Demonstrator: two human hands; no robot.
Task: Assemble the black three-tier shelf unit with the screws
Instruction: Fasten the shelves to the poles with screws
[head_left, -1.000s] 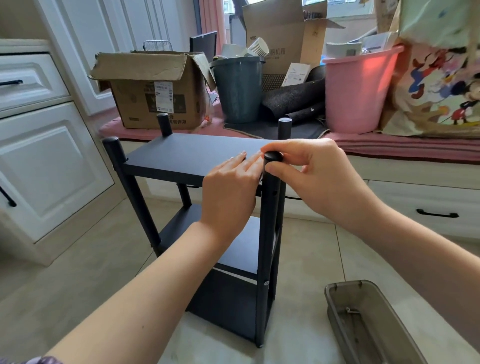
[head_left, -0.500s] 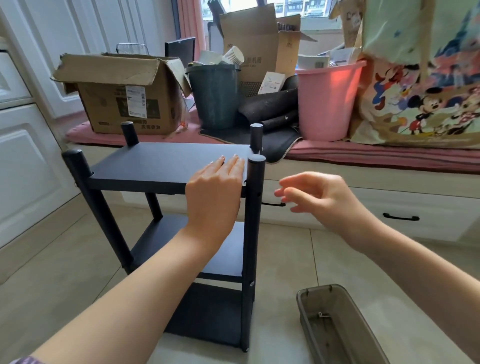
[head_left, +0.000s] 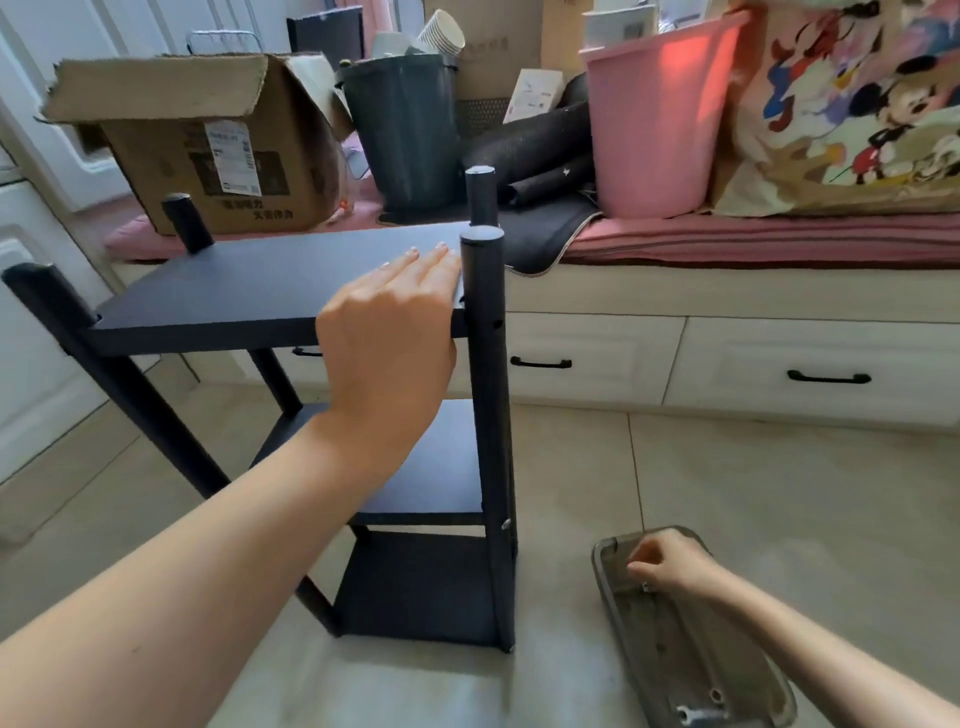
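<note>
Head view: a person steadies the black three-tier shelf unit (head_left: 291, 291) on the tiled floor, left hand (head_left: 387, 327) lying flat with straight fingers on the top board, just beside the near right post (head_left: 488, 395). The right hand (head_left: 670, 566), which a second ago capped that post's top, has dropped away from it to the grey tray (head_left: 769, 680) on the floor, right of the shelf unit. Its fingers are curled down into the tray and appear to pinch a small screw (head_left: 645, 587), though the piece is too small to be sure. The move suggests the post is seated and the next fastener is being fetched; open holes near the top board on that post look unfilled. Further along the tray lie a small wrench (head_left: 696, 716) and a few loose bits of hardware. Behind the shelf unit, a teal bin (head_left: 405, 130) holds paper cups, and a pink bucket (head_left: 654, 119) holds papers.
</note>
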